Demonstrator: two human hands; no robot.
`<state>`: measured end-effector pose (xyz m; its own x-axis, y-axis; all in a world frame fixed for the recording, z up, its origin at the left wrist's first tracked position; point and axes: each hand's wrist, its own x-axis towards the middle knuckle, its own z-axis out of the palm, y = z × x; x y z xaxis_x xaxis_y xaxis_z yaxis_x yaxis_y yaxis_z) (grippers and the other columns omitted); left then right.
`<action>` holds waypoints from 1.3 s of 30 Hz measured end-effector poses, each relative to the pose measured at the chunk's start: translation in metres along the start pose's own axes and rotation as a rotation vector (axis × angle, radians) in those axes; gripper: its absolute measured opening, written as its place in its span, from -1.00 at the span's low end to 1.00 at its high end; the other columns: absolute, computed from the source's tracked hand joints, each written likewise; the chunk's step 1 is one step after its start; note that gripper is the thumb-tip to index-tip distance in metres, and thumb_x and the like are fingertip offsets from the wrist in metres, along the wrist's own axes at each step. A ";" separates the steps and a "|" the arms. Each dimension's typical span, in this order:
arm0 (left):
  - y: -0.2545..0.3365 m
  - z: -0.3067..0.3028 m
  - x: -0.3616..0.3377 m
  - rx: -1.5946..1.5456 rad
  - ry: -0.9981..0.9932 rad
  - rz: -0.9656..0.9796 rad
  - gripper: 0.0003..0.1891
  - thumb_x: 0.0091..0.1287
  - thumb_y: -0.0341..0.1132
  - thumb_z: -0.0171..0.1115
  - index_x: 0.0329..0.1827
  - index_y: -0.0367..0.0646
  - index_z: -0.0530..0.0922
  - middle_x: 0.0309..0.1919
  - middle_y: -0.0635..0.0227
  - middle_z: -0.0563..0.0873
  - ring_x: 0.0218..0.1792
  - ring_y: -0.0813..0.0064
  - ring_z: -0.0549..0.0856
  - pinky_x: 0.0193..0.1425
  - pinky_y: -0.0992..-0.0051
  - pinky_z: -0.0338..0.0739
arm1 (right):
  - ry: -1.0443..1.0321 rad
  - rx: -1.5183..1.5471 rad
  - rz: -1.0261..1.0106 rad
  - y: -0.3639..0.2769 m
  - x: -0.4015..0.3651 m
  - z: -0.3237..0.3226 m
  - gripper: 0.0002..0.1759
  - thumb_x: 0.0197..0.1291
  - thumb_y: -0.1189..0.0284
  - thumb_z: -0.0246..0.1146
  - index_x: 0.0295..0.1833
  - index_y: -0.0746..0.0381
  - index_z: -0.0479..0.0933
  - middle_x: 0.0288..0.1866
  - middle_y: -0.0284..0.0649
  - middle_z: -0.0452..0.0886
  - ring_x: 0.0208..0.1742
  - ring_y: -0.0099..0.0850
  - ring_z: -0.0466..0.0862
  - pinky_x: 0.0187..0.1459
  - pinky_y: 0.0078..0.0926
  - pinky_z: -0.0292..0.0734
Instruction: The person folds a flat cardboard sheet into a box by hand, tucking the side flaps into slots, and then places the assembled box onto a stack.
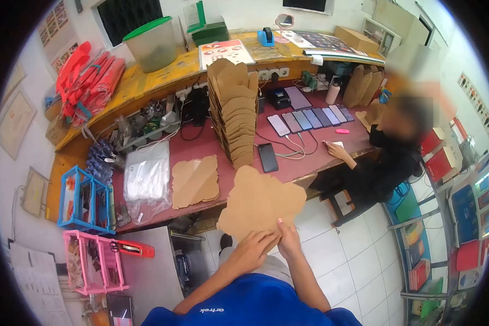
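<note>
A flat brown cardboard cutout with wavy edges point(261, 201) is held in front of me, above the floor at the desk's front edge. My left hand point(252, 249) lies over its lower edge, fingers together and closed on it. Beside it, my right hand point(289, 239) grips the same edge with the thumb on the near face; its other fingers are hidden behind the cardboard. Just beyond stands a tall stack of folded cardboard pieces point(234, 117). More flat cardboard cutouts point(195, 182) lie on the desk to the left.
On the red desktop point(304, 175) are a row of several phones point(312, 118), a black phone point(267, 157) and cables. Clear plastic bags point(148, 174) lie left, near a blue basket point(84, 201) and pink basket point(95, 261). A person in black point(399, 157) sits at right, one hand on the desk.
</note>
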<state>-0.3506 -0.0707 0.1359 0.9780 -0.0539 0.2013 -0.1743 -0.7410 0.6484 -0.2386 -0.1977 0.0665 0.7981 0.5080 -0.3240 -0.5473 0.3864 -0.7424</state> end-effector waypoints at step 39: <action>-0.223 -0.129 -0.003 -1.236 0.379 -0.654 -0.46 0.51 -0.46 0.20 0.54 -0.26 0.34 0.37 0.26 0.58 0.34 0.40 0.58 0.43 0.36 0.47 | -0.095 -0.600 -0.166 0.014 0.096 0.107 -0.57 0.58 0.34 0.13 0.40 0.36 0.43 0.23 -0.14 0.67 0.20 -0.34 0.67 0.21 -0.39 0.53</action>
<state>-0.3289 0.1812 0.0850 0.8655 0.3834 -0.3225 0.1066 0.4880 0.8663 -0.1967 -0.0614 0.0881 0.8194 0.5551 -0.1431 -0.1594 -0.0191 -0.9870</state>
